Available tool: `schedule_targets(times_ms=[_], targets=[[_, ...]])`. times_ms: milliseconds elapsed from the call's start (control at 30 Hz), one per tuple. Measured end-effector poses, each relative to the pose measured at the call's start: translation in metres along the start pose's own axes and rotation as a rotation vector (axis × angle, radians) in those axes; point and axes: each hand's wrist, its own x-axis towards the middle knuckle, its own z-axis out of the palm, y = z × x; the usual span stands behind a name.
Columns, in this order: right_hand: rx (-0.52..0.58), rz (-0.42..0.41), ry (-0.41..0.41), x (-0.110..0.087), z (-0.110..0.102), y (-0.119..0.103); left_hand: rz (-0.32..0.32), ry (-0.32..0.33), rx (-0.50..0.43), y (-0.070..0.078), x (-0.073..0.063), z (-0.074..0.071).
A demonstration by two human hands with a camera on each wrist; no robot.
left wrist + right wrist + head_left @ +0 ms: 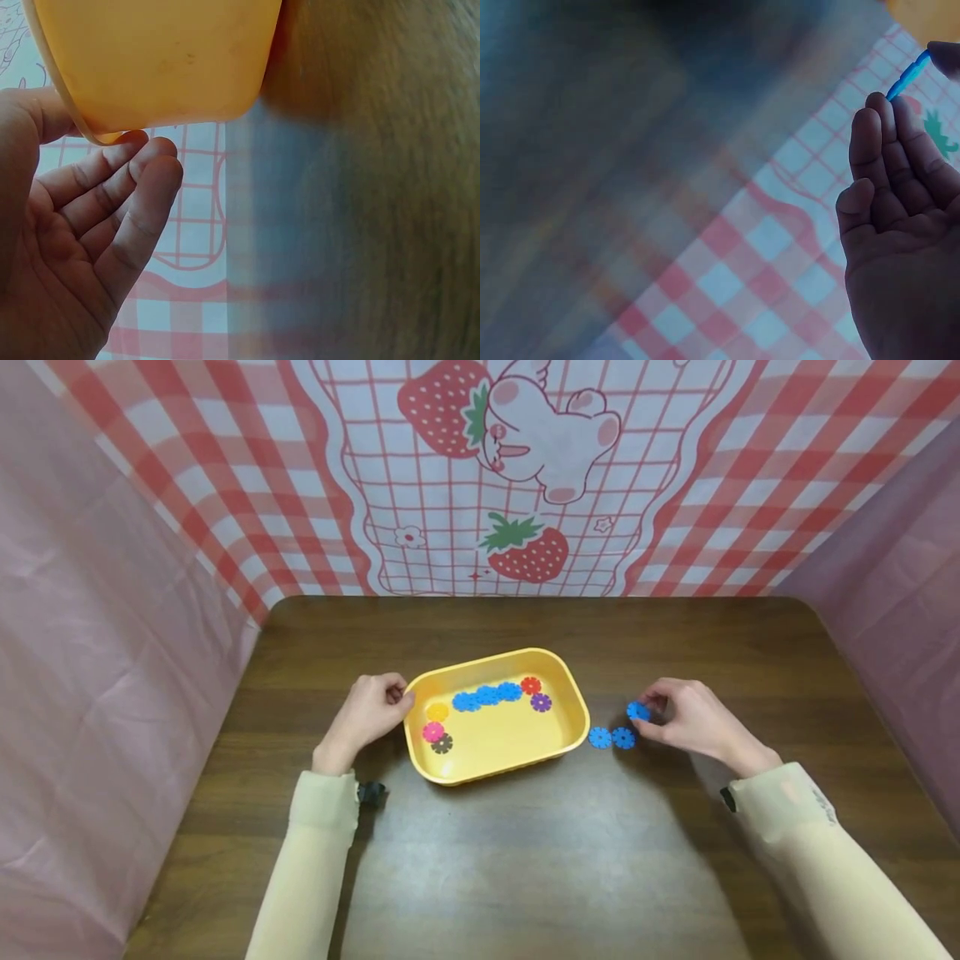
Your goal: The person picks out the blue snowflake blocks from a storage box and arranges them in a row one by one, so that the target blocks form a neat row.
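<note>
My left hand [369, 714] grips the left end of a yellow plastic tub [502, 739], thumb over the rim and fingertips under it in the left wrist view. Between thumb and fingertips, my right hand [693, 720] pinches a blue notched disc [638, 711], which shows edge-on in the right wrist view. Just below it on the table lie two more blue discs, one [600, 737] near the tub's right corner and one [623, 738] beside it. Inside the tub, several overlapping blue discs [487, 695] form a row along the far side.
Also in the tub are yellow [438, 712], pink [432, 732] and dark brown [442, 743] discs at left, and red [531, 686] and purple [541, 702] ones at right. The wooden table [525, 860] meets a checked strawberry-print cloth [300, 485] behind; pink curtains hang at both sides.
</note>
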Motion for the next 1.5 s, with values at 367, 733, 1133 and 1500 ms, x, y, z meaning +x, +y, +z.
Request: schedule_targets(times_ms=[367,733,1133,1500], targets=[[-0.031,0.047,-0.116,-0.022,0.011,0.016,-0.014,-0.013,-0.006,0.001,0.001,-0.002],[-0.041,-0.003,-0.106,-0.025,0.017,0.019,-0.008,-0.014,-0.008,0.000,0.002,-0.001],[-0.026,-0.011,-0.096,-0.026,0.018,0.022,-0.006,-0.012,-0.009,0.000,0.001,-0.001],[-0.026,-0.034,-0.070,-0.024,0.012,0.020,0.012,0.000,-0.005,-0.001,0.001,0.000]])
